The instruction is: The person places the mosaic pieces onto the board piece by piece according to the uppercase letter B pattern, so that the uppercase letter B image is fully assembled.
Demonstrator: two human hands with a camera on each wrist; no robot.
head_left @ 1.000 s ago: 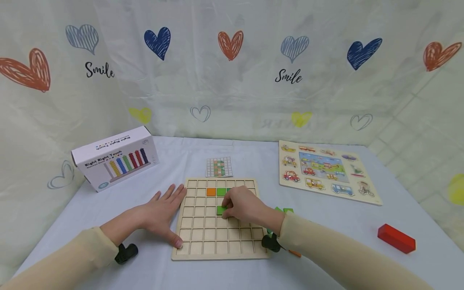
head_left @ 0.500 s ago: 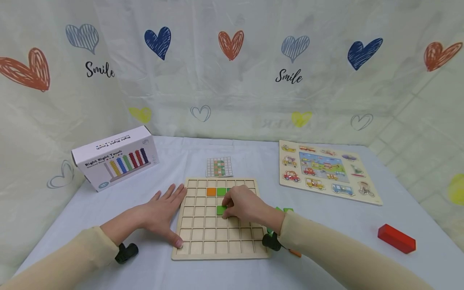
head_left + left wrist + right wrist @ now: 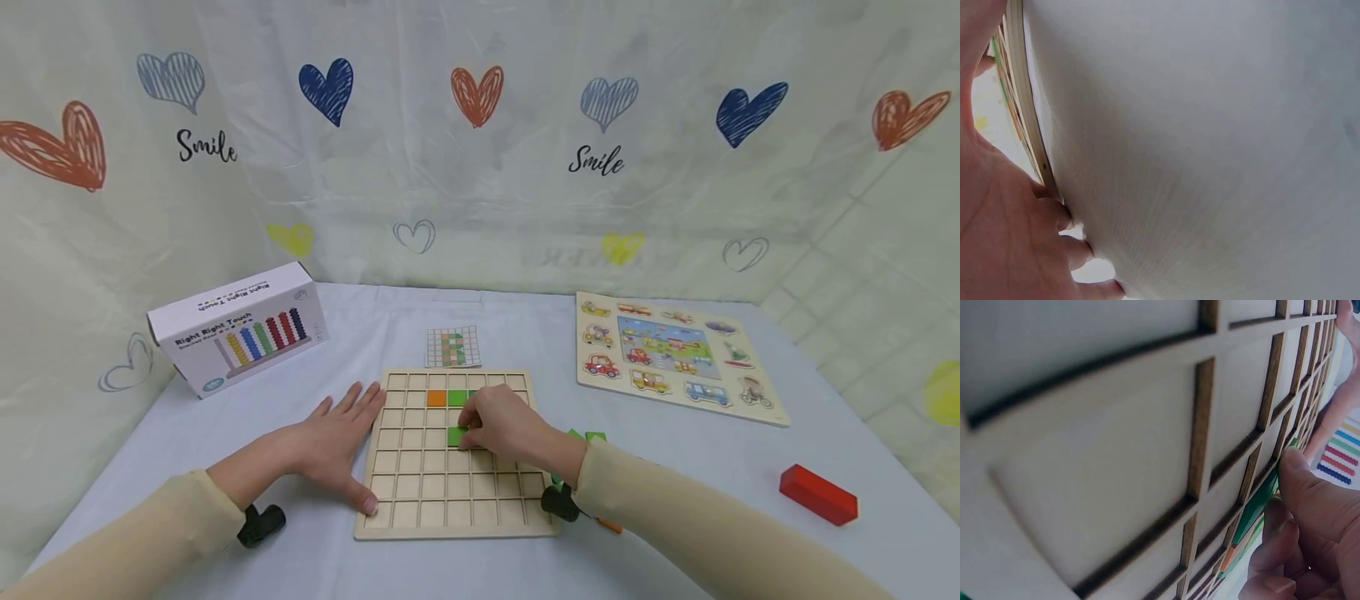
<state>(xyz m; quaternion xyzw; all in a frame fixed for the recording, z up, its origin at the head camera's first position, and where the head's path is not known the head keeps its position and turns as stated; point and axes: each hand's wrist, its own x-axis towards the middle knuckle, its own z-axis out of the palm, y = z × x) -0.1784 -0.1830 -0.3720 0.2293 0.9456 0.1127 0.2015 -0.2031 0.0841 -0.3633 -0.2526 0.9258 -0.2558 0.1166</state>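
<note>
A wooden grid board lies on the white cloth. My left hand rests along the board's left side with fingers spread and thumb at its lower left edge. Curled over the board's middle, my right hand holds a green square tile between thumb and fingers, partly covered by them. In the row behind sit an orange tile and another green tile, with a third tile mostly hidden by the hand. The right wrist view shows the right thumb beside a dark green tile.
A small printed pattern card lies behind the board. At the back left stands a white box; a vehicle puzzle board lies at the back right. Loose green tiles are partly behind the right arm. Farther right lies a red block.
</note>
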